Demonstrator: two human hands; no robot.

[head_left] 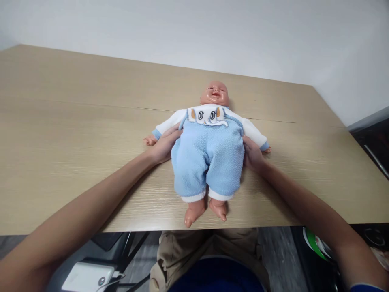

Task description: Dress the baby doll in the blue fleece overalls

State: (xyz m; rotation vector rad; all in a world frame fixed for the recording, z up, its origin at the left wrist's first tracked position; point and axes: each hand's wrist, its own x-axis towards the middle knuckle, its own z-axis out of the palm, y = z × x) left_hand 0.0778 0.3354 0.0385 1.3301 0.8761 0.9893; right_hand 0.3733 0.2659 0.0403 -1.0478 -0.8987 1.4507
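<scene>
A baby doll (209, 154) lies on its back on the wooden table (75, 134), head away from me, feet at the near edge. It wears a light blue fleece romper with white sleeves. My left hand (164, 145) presses against the doll's left side at the waist, fingers closed on the blue fabric. My right hand (251, 153) holds the opposite side of the romper, with its fingers partly hidden behind the cloth.
A white wall rises behind the table. Under the near edge I see my lap, a white device with a cable (89, 276) on the floor at left, and a green and white object (316, 245) at right.
</scene>
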